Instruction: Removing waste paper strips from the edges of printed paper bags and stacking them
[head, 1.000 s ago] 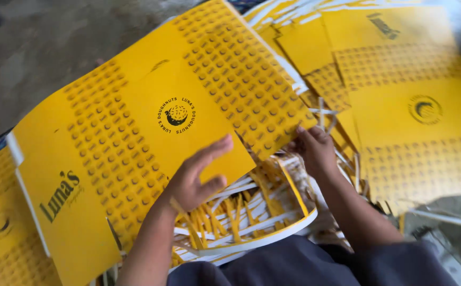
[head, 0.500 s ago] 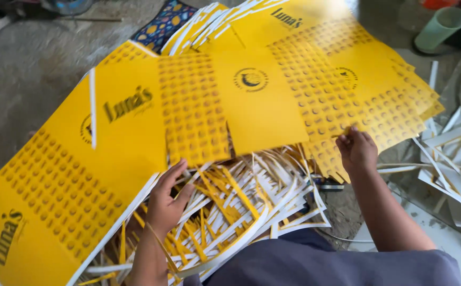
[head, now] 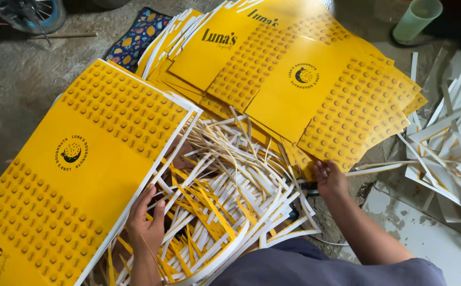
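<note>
Left of the trimmings heap (head: 225, 196), my yellow flat carton sheet (head: 82, 164); behind it, fanned yellow carton sheets (head: 294, 69).

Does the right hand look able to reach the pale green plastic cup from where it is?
Probably not: the right hand rests at the near edge of the yellow printed sheets, and the pale green plastic cup stands far beyond them.

Left sheet (head: 77, 169): a big yellow printed card sheet with dotted bands and a round dark mark, lying tilted by my left side, its white edge under my fingertips.
Right stack (head: 294, 74): yellow sheets fanned flat on the floor, near corner under my fingers.
Scrap strips (head: 225, 196): white and yellow offcuts, tangled between both.
</note>
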